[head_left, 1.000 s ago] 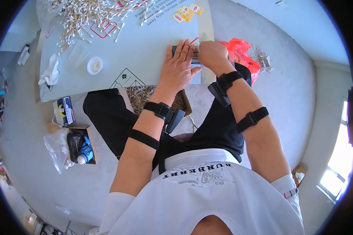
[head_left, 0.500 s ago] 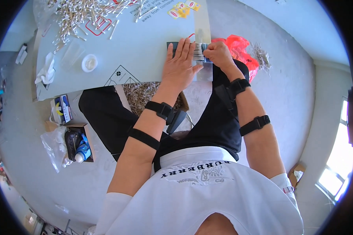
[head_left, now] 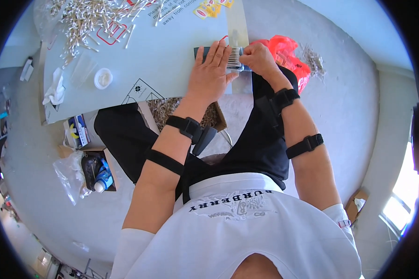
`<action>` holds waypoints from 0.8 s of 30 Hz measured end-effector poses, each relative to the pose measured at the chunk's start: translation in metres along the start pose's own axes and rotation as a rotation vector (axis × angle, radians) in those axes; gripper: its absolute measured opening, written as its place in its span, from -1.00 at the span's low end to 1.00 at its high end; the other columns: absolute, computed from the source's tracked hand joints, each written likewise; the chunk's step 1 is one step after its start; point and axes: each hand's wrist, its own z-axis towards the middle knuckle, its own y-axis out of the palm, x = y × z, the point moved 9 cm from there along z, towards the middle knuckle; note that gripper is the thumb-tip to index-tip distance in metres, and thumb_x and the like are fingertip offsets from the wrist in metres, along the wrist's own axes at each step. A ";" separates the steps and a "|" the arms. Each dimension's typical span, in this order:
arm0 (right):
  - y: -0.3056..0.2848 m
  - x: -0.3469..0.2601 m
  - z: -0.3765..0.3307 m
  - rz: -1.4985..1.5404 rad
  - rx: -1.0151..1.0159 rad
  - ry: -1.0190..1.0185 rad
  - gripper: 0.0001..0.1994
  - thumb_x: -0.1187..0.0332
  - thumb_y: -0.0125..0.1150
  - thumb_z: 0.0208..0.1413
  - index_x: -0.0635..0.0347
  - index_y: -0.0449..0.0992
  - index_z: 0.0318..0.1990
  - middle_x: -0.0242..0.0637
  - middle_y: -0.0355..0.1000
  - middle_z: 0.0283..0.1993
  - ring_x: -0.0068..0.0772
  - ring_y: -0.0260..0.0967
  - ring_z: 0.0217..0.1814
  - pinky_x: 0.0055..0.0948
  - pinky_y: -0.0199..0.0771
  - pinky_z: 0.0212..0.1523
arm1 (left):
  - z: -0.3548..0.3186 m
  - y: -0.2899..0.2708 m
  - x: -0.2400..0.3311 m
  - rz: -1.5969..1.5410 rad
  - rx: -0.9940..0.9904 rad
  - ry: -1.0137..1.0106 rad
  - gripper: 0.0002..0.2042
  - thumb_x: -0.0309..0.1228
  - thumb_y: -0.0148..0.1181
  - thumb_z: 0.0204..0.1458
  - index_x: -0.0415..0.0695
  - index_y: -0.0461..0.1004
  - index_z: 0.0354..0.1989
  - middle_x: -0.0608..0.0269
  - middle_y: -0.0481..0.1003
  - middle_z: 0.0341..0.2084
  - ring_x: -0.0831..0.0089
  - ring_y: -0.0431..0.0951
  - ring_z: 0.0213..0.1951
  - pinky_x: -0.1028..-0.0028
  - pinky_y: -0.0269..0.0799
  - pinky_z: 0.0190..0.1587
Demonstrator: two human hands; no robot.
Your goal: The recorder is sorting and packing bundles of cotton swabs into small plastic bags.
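The left hand [head_left: 210, 74] lies flat, fingers spread, pressing down on a dark blue-grey packet [head_left: 205, 51] at twelve o'clock on the pale cardboard sheet [head_left: 172, 51]. Just to its right the right hand [head_left: 258, 58] is pinched shut on a small clear packet of cotton swabs [head_left: 235, 58], which sits at the sheet's right edge, touching the left fingertips. A loose heap of cotton swabs [head_left: 86, 16] spreads at eleven o'clock over a red-outlined rectangular label [head_left: 111, 33]. A black diamond-shaped mark [head_left: 142, 90] is printed near the sheet's lower edge, and yellow stickers [head_left: 209, 8] sit at the top. A small round white lid [head_left: 103, 77] and crumpled white tissue [head_left: 56, 89] lie at ten o'clock. A red plastic bag [head_left: 288, 53] sits at one o'clock. A small blue and white box [head_left: 79, 130] lies at nine o'clock on the floor
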 end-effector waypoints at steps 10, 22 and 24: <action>0.004 0.002 0.001 0.022 -0.023 0.034 -0.75 0.20 0.24 -0.24 0.23 0.58 -0.53 -0.03 0.47 -0.54 -0.07 0.49 -0.43 -0.24 0.50 -0.32 | 0.002 0.005 -0.004 0.046 -0.039 -0.049 -0.42 -0.17 -0.02 0.21 -0.02 0.08 0.39 0.31 0.03 0.42 0.41 -0.03 0.43 0.12 -0.27 0.43; 0.004 -0.001 0.000 -0.012 -0.039 0.066 -0.76 0.20 0.26 -0.25 0.21 0.59 -0.52 -0.04 0.50 -0.51 -0.05 0.51 -0.39 -0.22 0.52 -0.30 | 0.002 0.002 -0.005 0.063 -0.046 -0.047 -0.44 -0.17 0.00 0.21 -0.02 0.13 0.37 0.30 0.05 0.41 0.38 -0.01 0.43 0.09 -0.24 0.43; 0.003 0.000 -0.001 -0.014 -0.032 0.072 -0.75 0.20 0.26 -0.25 0.21 0.59 -0.52 -0.04 0.50 -0.50 -0.05 0.51 -0.39 -0.22 0.52 -0.29 | 0.003 -0.002 -0.004 -0.019 -0.011 -0.047 -0.41 -0.12 0.02 0.19 -0.04 0.13 0.37 0.25 0.05 0.41 0.35 -0.02 0.43 0.07 -0.24 0.42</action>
